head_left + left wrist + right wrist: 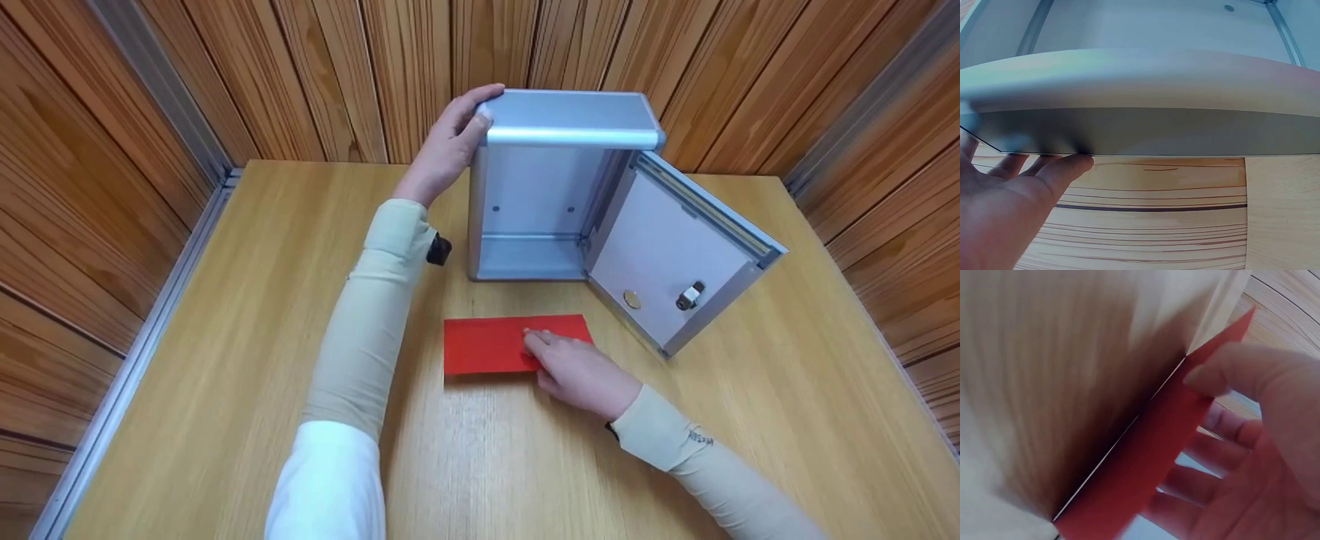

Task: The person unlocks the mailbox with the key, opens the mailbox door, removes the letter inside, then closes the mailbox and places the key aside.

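A silver metal mailbox (570, 116) stands upright, with its hinged door (667, 255) swung out to the right. The inside of the door shows a lock cam (690, 295) and a round disc. My left hand (454, 146) holds the box by its upper left corner; in the left wrist view its fingers (1067, 169) lie against the box edge. My right hand (581, 371) pinches a red envelope (487, 345) in front of the box, thumb on one face and fingers behind, seen in the right wrist view. Whether the envelope holds anything cannot be seen.
The box stands on a light wooden table (247, 337). Wood-panelled walls (412, 60) rise behind and at both sides, with a metal rail (150, 360) along the left edge. The open door reaches forward, to the right of the envelope.
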